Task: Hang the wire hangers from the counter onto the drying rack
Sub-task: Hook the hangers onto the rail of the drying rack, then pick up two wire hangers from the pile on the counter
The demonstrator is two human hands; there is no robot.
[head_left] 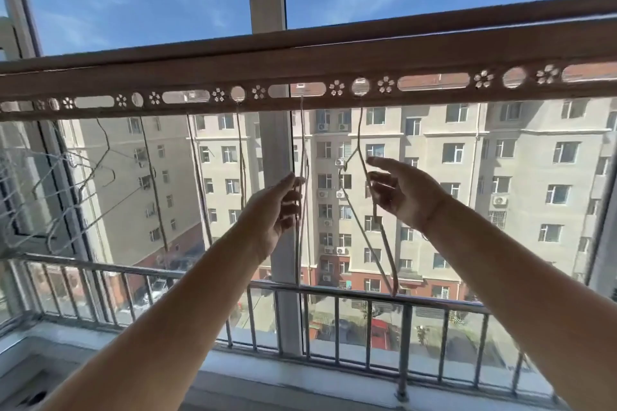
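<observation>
The perforated drying rack bar (334, 57) runs across the window. Below its middle slot hangs one wire hanger (302, 143), and the left hand (277, 210) pinches its wire between thumb and curled fingers. From the round hole just right of that slot hangs a second wire hanger (359, 133). The right hand (400, 193) is beside it with its fingers loose and spread, gripping nothing. More hangers (240, 150) dangle under the bar's left stretch.
</observation>
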